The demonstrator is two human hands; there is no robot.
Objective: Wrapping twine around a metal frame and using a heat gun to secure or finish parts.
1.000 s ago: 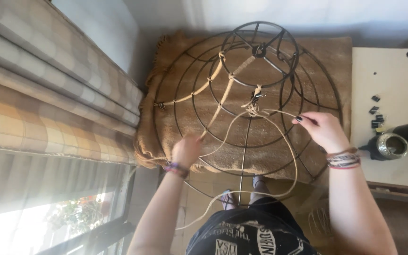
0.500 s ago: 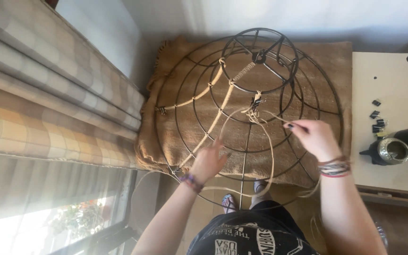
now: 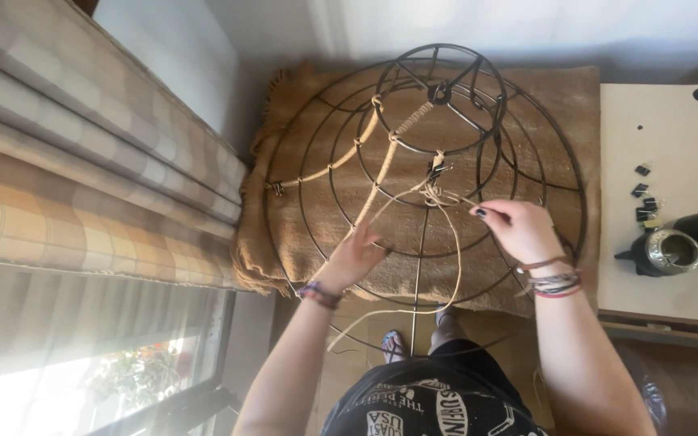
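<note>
A length of pale twine [image 3: 456, 242] runs from a knot on one spoke of a round black wire frame [image 3: 422, 173], loops down past the frame's near rim and hangs toward the floor. The frame, a dome of rings and spokes, lies over a brown burlap cloth [image 3: 559, 105]; 2 of its spokes are already wrapped in twine. The right hand [image 3: 519, 230] pinches the twine between fingertips just right of the knot. The left hand [image 3: 357, 254] reaches in through the wires, fingers loosely curled; whether it grips the twine cannot be told. Both wrists wear bracelets. To the right stands a cream side table [image 3: 672, 129] with small black binder clips [image 3: 644, 194] and a dark bottle [image 3: 688, 238] lying on it. Checked curtains [image 3: 66, 186] hang at the left
</note>
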